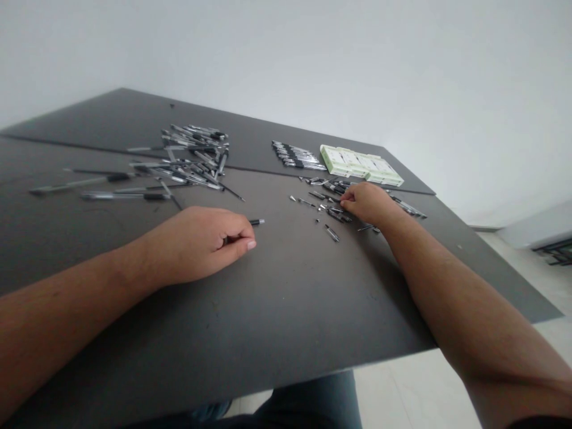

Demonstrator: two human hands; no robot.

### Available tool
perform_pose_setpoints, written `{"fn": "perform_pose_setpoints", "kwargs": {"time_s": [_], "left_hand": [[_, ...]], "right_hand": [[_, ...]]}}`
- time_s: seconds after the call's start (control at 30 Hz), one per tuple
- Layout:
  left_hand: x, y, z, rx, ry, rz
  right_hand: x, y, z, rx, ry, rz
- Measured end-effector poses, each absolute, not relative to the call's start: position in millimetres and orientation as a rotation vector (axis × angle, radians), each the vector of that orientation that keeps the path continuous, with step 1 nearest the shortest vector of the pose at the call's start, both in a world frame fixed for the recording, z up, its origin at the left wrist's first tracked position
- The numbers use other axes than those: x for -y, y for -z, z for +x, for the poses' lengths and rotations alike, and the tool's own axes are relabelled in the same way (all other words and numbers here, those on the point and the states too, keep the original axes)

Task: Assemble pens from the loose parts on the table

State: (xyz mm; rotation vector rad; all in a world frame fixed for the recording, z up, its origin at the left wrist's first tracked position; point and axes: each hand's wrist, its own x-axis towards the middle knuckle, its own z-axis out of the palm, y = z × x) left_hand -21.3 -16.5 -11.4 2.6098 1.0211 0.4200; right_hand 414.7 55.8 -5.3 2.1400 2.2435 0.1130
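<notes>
A short black-and-silver pen piece (257, 221) was held in the left hand (196, 244). The hand was clenched, with the fingers curled round the piece and one end projecting from the fist. The hand lay on the dark grey tabletop (277, 304), well to the left of and nearer the person than the pale green carton (361, 165), which served as the reference point for this entry.

The right hand (366, 202) was directly in front of the carton, reaching toward it. Its fingers were bent downward, and the fingertips (344, 199) were among a scatter of short pen pieces (328, 210). Whether they grasped a piece could not be determined from this view.

Several more pen pieces (409, 208) lay to the right of that hand, in front of the carton's right end. A neat row of pens (297, 156) lay side by side, just left of the carton. Farther left, well apart from it, was a tangled heap of pens (192, 158), with a few long pens (107, 187) loose beyond the heap. A seam (250, 168) in the tabletop ran just in front of the carton. The person's denim-covered leg (308, 405) showed below the near table edge, farthest from the carton.
</notes>
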Motion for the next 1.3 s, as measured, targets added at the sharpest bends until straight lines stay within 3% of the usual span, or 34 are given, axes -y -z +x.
{"fn": "perform_pose_setpoints", "kwargs": {"time_s": [1.3], "left_hand": [[17,7,-18,-1.072,-0.316,2.614]], "right_hand": [[-53,-6,403,-2.146,-0.136,2.084]]}}
